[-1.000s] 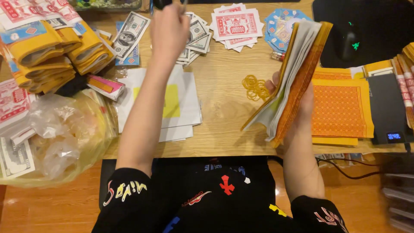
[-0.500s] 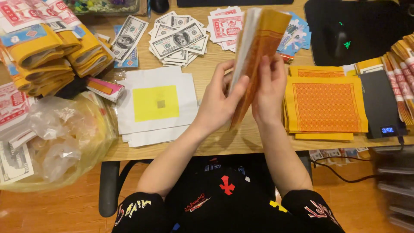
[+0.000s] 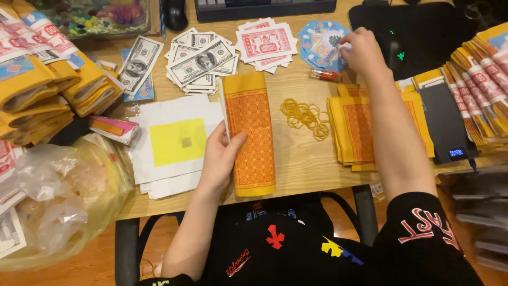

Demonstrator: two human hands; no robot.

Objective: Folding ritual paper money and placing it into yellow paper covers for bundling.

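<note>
Lay lengthwise on the counter [image 3: 301,169], near edge, a folded orange paper stack [image 3: 248,135]. Left hand [image 3: 222,159] pressed flat on its left edge, fingers spread, not clamped. Right hand [image 3: 362,50] well apart, far right, pinched on the round blue paper sheets [image 3: 320,45]. Between them, yellow rubber bands [image 3: 307,116].

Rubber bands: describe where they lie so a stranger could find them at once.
Start at the wooden desk. Between the folded orange paper bundle under the left hand and the flat orange paper stack lies a loose heap of rubber bands: thin yellow loops, not sheets.
</note>
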